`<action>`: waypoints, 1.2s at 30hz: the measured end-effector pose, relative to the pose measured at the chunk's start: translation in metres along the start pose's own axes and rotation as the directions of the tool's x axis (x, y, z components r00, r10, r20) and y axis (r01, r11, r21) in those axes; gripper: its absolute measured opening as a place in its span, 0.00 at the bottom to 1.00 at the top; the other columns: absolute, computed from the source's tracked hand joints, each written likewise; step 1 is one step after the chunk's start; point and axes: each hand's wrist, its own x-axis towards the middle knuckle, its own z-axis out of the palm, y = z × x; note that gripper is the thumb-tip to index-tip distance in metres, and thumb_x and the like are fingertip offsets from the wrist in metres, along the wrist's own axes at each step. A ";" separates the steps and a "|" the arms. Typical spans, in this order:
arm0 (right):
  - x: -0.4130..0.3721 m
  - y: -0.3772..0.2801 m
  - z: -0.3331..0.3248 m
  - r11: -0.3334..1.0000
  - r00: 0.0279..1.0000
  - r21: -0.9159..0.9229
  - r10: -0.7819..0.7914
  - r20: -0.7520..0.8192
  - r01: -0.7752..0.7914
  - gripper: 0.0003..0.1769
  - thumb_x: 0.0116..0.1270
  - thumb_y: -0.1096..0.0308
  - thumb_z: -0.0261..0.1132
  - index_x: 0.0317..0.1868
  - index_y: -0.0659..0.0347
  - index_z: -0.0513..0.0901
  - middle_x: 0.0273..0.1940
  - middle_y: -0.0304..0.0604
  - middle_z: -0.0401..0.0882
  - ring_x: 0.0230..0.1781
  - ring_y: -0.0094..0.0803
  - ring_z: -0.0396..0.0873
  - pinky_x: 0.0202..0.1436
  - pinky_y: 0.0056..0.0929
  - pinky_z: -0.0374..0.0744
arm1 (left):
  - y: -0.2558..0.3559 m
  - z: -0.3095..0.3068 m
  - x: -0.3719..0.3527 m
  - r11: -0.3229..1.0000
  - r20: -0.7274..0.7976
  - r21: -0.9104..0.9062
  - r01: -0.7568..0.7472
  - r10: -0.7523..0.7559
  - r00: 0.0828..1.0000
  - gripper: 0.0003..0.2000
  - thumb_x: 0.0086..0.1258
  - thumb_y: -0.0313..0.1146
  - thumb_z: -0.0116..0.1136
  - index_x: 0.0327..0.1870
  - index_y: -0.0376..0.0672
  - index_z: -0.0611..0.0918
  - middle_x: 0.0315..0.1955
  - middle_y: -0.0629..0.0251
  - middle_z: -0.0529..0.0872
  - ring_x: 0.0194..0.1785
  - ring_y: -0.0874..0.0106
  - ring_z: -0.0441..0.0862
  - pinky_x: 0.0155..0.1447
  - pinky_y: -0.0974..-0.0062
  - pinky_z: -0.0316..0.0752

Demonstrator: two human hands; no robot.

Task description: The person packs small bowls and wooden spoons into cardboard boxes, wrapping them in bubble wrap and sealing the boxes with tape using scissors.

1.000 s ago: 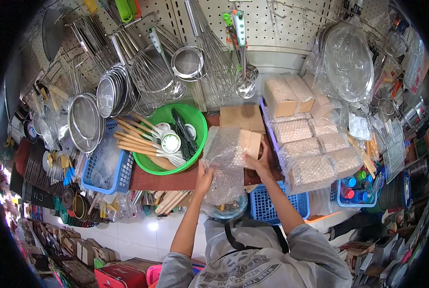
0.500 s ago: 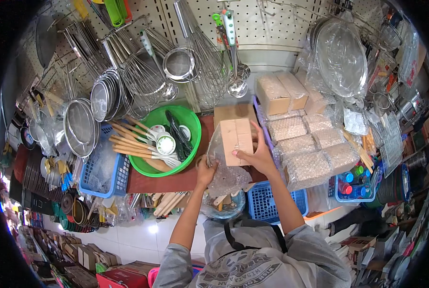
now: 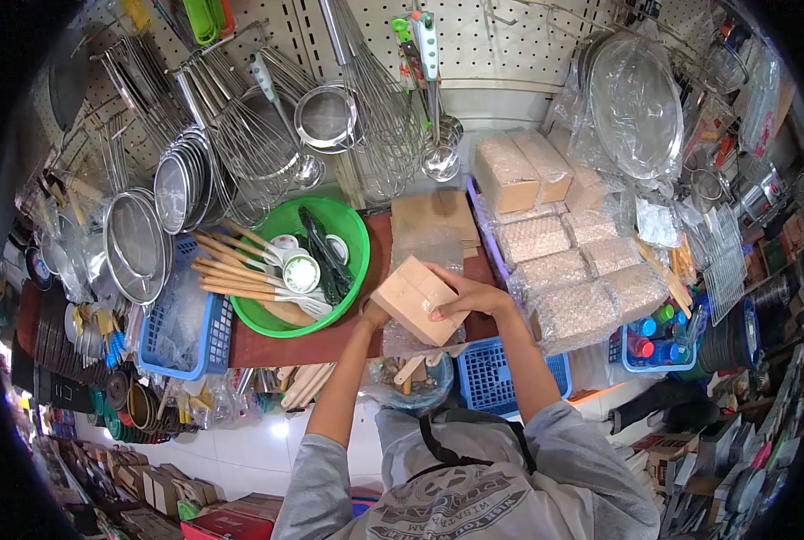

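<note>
My right hand [image 3: 470, 295] grips a small brown cardboard box [image 3: 415, 301], thumb on its near face and fingers over its far edge. The box is tilted above the front of the reddish-brown counter [image 3: 271, 349]. My left hand [image 3: 375, 314] is at the box's left corner; its fingers are hidden, so its hold cannot be made out. Beneath and behind the box lies a clear bubble wrap sheet [image 3: 427, 245], part of it reaching toward the counter's front edge. Flat brown cardboard [image 3: 433, 211] lies farther back.
Bubble-wrapped boxes [image 3: 591, 268] are stacked at the right in a purple-edged tray. On the left stand a green basin [image 3: 359, 236] of utensils and a blue basket [image 3: 217, 328]. Whisks [image 3: 375, 117] and strainers [image 3: 136, 247] hang above. Below the counter is another blue basket [image 3: 501, 369].
The box has come down toward me and turned from upright to slanted. The bubble wrap that my left hand held up now lies spread on the counter. My left hand has moved slightly left.
</note>
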 end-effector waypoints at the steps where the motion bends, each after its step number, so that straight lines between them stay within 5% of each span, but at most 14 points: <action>1: 0.003 0.010 -0.005 0.999 0.999 -0.039 0.030 0.012 -0.029 0.60 0.51 0.61 0.79 0.78 0.59 0.49 0.72 0.49 0.60 0.73 0.35 0.57 0.74 0.31 0.57 | -0.007 0.001 0.004 0.999 0.001 -0.043 -0.016 0.016 1.000 0.29 0.62 0.42 0.67 0.64 0.44 0.76 0.62 0.57 0.79 0.63 0.60 0.77 0.65 0.65 0.71; 4: 0.009 0.033 -0.017 0.988 0.992 -0.105 0.116 0.054 -0.110 0.60 0.51 0.60 0.79 0.78 0.58 0.50 0.71 0.48 0.61 0.71 0.34 0.59 0.72 0.29 0.59 | -0.017 -0.001 0.014 0.996 -0.016 0.072 0.045 -0.044 0.999 0.21 0.67 0.42 0.60 0.59 0.44 0.78 0.46 0.49 0.86 0.52 0.52 0.83 0.56 0.58 0.76; 10: 0.014 0.066 -0.036 0.943 0.943 -0.205 0.295 0.157 -0.261 0.60 0.49 0.60 0.80 0.78 0.54 0.52 0.68 0.45 0.65 0.68 0.33 0.63 0.69 0.28 0.64 | 0.057 -0.027 0.000 0.938 -0.005 0.072 0.339 -0.339 0.941 0.22 0.66 0.46 0.60 0.56 0.44 0.79 0.45 0.47 0.85 0.51 0.49 0.82 0.54 0.54 0.75; 13: 0.020 0.063 -0.037 0.908 0.902 -0.255 0.386 0.196 -0.333 0.60 0.48 0.59 0.80 0.78 0.51 0.53 0.68 0.45 0.66 0.67 0.33 0.65 0.67 0.28 0.66 | 0.090 -0.040 -0.008 0.942 -0.059 0.132 0.308 -0.303 0.951 0.24 0.66 0.46 0.60 0.60 0.44 0.77 0.44 0.46 0.86 0.50 0.47 0.82 0.55 0.53 0.75; 19: 0.029 0.060 -0.038 0.867 0.860 -0.325 0.458 0.223 -0.378 0.60 0.46 0.58 0.81 0.78 0.47 0.54 0.67 0.45 0.67 0.66 0.34 0.66 0.67 0.29 0.67 | 0.088 -0.032 -0.029 0.975 -0.267 0.172 0.140 -0.091 0.959 0.31 0.65 0.39 0.62 0.69 0.42 0.67 0.66 0.45 0.71 0.66 0.49 0.71 0.65 0.58 0.68; 22: 0.030 0.064 -0.040 0.860 0.864 -0.353 0.456 0.212 -0.368 0.60 0.46 0.58 0.80 0.77 0.46 0.55 0.66 0.45 0.68 0.66 0.35 0.67 0.67 0.30 0.67 | 0.100 -0.033 -0.052 0.975 -0.299 0.209 0.079 -0.013 0.954 0.30 0.61 0.33 0.64 0.66 0.41 0.69 0.69 0.49 0.65 0.70 0.49 0.63 0.69 0.58 0.64; 25: 0.031 0.068 -0.045 0.857 0.854 -0.353 0.468 0.228 -0.376 0.59 0.45 0.58 0.80 0.77 0.46 0.56 0.66 0.45 0.69 0.66 0.36 0.67 0.67 0.30 0.67 | 0.115 -0.036 -0.078 0.902 -0.208 0.431 0.030 0.067 0.976 0.26 0.59 0.30 0.65 0.60 0.42 0.72 0.62 0.53 0.70 0.66 0.51 0.66 0.64 0.54 0.66; 28: 0.035 0.069 -0.048 0.844 0.832 -0.370 0.494 0.255 -0.388 0.60 0.46 0.58 0.81 0.78 0.47 0.55 0.67 0.44 0.68 0.67 0.33 0.65 0.68 0.29 0.66 | 0.108 -0.027 -0.105 0.887 -0.122 0.459 0.052 0.005 0.993 0.20 0.58 0.30 0.65 0.53 0.44 0.76 0.55 0.58 0.73 0.59 0.55 0.69 0.60 0.56 0.67; 36: 0.058 0.063 -0.030 0.832 0.748 -0.411 0.531 0.398 -0.372 0.58 0.49 0.57 0.80 0.78 0.45 0.56 0.66 0.45 0.70 0.64 0.34 0.68 0.66 0.29 0.67 | 0.101 -0.019 -0.135 0.861 -0.141 0.493 0.126 -0.064 0.988 0.19 0.61 0.36 0.63 0.54 0.47 0.79 0.52 0.65 0.78 0.57 0.59 0.68 0.58 0.59 0.64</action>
